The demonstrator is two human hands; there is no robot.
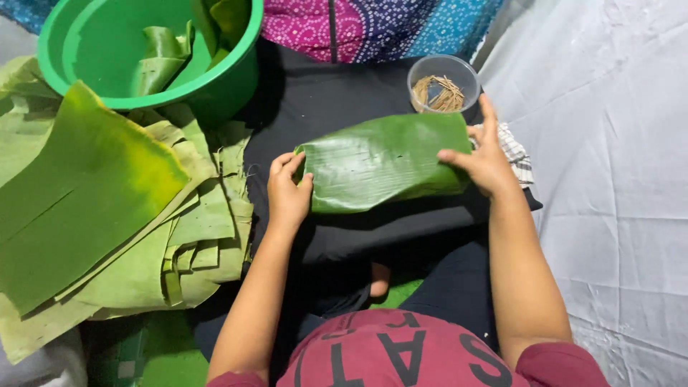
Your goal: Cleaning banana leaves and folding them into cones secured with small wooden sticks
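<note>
The left hand (pixel 288 192) grips the left end of a folded leaf (pixel 383 161), thumb on top and fingers curled at its edge. The right hand (pixel 486 159) holds the right end, its fingers spread across the top face and over the far edge. The leaf lies between the two hands on a black cloth (pixel 337 100), stretched left to right and tilted slightly, its right end farther away.

The leaf is a glossy dark green, folded into a flat, long packet with fine ribs running across it and a few pale scuffs.

Just beyond the right hand stands a clear cup (pixel 443 83) of thin brown sticks. A striped cloth (pixel 517 154) peeks out beside that hand. To the left lies a pile of leaves (pixel 122 215), paler green and yellowing. Far left sits a green basin (pixel 107 54) with more leaf pieces inside. A white sheet (pixel 616 143) covers the right side.
</note>
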